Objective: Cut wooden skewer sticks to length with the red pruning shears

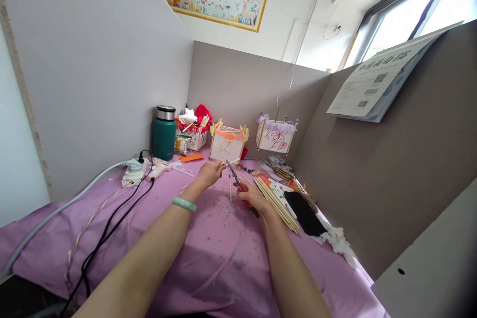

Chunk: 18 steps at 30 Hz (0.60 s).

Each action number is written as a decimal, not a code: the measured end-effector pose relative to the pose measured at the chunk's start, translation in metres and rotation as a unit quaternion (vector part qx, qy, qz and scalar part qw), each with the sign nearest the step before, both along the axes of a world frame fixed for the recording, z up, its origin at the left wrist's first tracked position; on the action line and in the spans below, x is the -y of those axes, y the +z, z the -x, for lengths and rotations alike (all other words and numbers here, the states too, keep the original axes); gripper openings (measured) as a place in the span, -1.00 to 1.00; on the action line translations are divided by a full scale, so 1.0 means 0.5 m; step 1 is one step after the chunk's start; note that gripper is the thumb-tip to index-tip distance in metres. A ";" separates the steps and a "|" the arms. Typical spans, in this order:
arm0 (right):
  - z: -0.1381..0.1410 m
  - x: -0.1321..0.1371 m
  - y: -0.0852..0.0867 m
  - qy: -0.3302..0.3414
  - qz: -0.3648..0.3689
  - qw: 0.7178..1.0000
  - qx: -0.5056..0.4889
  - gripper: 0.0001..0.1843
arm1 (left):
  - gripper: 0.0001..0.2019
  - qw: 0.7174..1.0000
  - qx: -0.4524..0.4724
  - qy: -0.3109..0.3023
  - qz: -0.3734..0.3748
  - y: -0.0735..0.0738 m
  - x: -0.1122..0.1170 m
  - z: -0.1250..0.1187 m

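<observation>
My left hand, with a green bangle at the wrist, pinches one end of a thin wooden stick. Red-handled shears are gripped in my right hand, their grey blades pointing up at the stick close to my left fingertips. I cannot tell whether the blades touch it. Below the blades, a short wooden stick lies on the purple tablecloth. Beside my right hand rests a bundle of long wooden sticks. Just beyond my hands stands a lantern with orange fringe.
A purple-fringed lantern hangs at the back right. A green bottle, a pink glue gun and a power strip with trailing cables are on the left. To the right lies a black phone. Grey partitions enclose the table.
</observation>
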State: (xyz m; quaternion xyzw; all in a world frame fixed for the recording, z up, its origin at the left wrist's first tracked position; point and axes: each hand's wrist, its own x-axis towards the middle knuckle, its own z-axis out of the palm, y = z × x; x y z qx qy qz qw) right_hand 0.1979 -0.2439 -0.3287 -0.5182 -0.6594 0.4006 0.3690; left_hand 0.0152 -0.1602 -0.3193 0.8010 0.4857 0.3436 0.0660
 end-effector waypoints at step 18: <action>0.017 -0.019 -0.016 -0.061 -0.020 0.995 0.074 -0.61 | -0.65 0.991 -0.084 0.102 -0.013 -0.013 0.008 -0.013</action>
